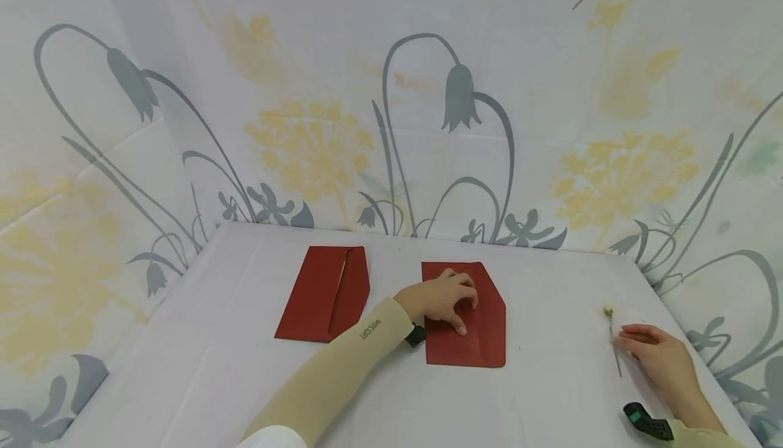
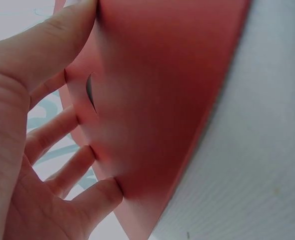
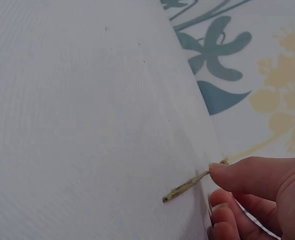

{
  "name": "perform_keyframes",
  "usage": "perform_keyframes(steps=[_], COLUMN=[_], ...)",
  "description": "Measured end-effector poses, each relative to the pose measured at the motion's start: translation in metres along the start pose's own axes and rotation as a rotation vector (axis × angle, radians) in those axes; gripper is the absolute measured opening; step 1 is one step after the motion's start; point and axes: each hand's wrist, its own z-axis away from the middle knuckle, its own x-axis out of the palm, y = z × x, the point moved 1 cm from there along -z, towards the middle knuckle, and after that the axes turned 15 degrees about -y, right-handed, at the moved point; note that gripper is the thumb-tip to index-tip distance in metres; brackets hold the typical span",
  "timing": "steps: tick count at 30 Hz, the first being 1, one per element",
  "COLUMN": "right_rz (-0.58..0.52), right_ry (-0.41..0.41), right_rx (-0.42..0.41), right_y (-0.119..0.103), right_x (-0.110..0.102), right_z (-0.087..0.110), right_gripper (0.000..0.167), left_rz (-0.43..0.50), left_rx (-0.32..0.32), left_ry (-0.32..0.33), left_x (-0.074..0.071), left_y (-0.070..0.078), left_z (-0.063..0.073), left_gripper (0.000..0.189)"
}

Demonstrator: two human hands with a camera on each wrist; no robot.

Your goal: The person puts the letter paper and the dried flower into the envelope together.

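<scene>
Two red envelopes lie on a white cloth. On the middle envelope (image 1: 489,336) rests my left hand (image 1: 443,298), its fingers spread and slightly bent. Up close in the left wrist view, thumb and fingertips press on the red paper (image 2: 152,100), around a short curved slit (image 2: 91,93). Over at the right, my right hand (image 1: 663,359) pinches a small dried flower (image 1: 609,312) with a pale head and thin stem. The right wrist view shows the stem (image 3: 182,191) running under the thumb; the flower's head is out of that view.
The other red envelope (image 1: 315,291) lies to the left, with a long gap along its flap. The white cloth (image 1: 550,400) covers the table. Behind and at the sides hangs a flower-printed cloth (image 1: 538,60). Black wrist devices (image 1: 648,422) sit at both wrists.
</scene>
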Motion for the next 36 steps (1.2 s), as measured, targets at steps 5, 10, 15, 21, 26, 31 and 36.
perform_keyframes(steps=[5, 10, 15, 21, 26, 31, 36], right_rz=[0.046, 0.077, 0.125, 0.166, 0.196, 0.186, 0.191], right_ry=[0.029, 0.04, 0.035, 0.034, 0.013, 0.002, -0.009], right_rx=[-0.007, 0.033, 0.061, 0.035, 0.021, 0.022, 0.037], right_y=[-0.006, -0.01, -0.012, -0.01, -0.008, -0.007, -0.009], right_x=[0.004, 0.006, 0.007, 0.006, 0.006, 0.007, 0.007], right_z=[0.004, 0.004, 0.002, 0.003, 0.006, 0.007, 0.005], right_gripper=[0.054, 0.06, 0.064, 0.061, 0.06, 0.062, 0.063], left_rz=[-0.002, -0.009, -0.011, -0.009, 0.001, 0.001, -0.008], left_rx=[0.01, 0.0, -0.011, -0.015, -0.032, -0.037, -0.03], left_ry=[0.003, -0.009, -0.014, -0.01, -0.013, -0.021, -0.024], left_x=[0.0, -0.001, -0.002, -0.001, -0.001, -0.001, -0.001], left_y=[0.0, 0.001, 0.0, 0.001, 0.002, 0.002, 0.002], left_z=[0.0, 0.0, -0.001, -0.001, 0.0, 0.0, -0.001], left_gripper=[0.038, 0.038, 0.038, 0.038, 0.038, 0.038, 0.037])
